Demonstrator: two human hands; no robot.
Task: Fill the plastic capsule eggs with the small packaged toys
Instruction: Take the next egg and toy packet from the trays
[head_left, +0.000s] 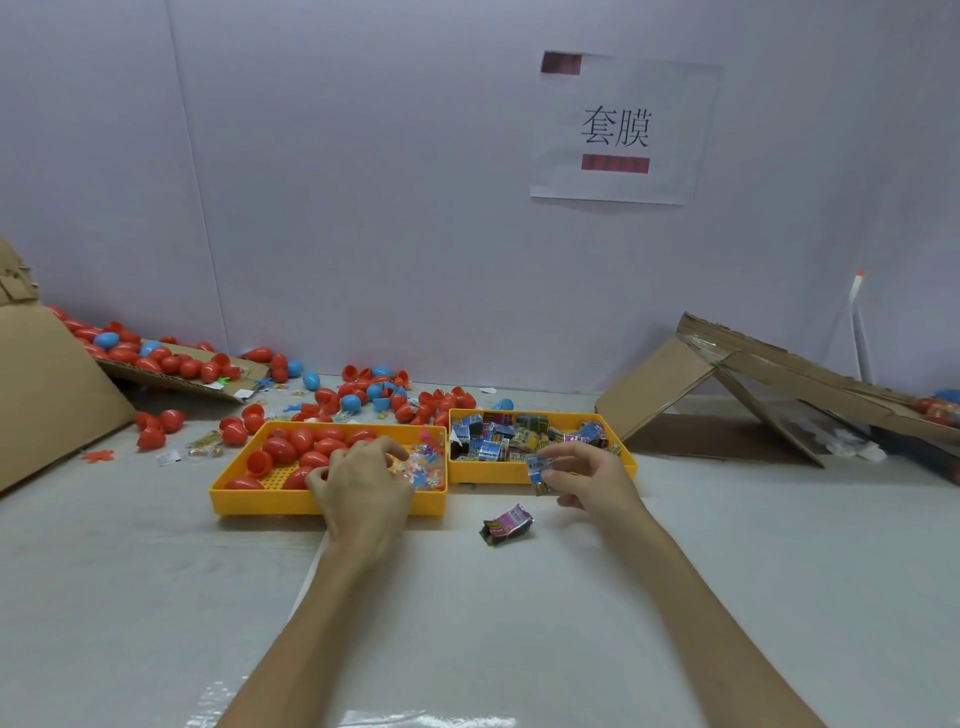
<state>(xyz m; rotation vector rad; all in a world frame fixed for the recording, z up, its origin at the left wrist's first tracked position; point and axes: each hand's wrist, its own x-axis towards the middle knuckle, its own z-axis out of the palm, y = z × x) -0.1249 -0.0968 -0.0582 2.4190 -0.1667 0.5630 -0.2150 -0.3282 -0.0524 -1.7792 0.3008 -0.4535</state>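
Two yellow trays stand side by side in the head view. The left tray (270, 498) holds several red egg halves (291, 441) and small clear-wrapped toys (428, 462). My left hand (361, 480) reaches into it with fingers curled over the eggs and wrapped toys; what it holds is hidden. The right tray (498, 474) is full of small blue and pink toy packets (498, 434). My right hand (587, 478) pinches a blue packet (537, 470) over that tray's front edge. A pink packet (506, 525) lies on the table just in front.
Loose red and blue eggs (374, 395) lie scattered behind the trays. A cardboard flap (171, 371) at left carries more eggs. Cardboard sheets (737, 379) lean at right, a cardboard box (47, 395) at far left. A paper sign (618, 130) hangs on the wall.
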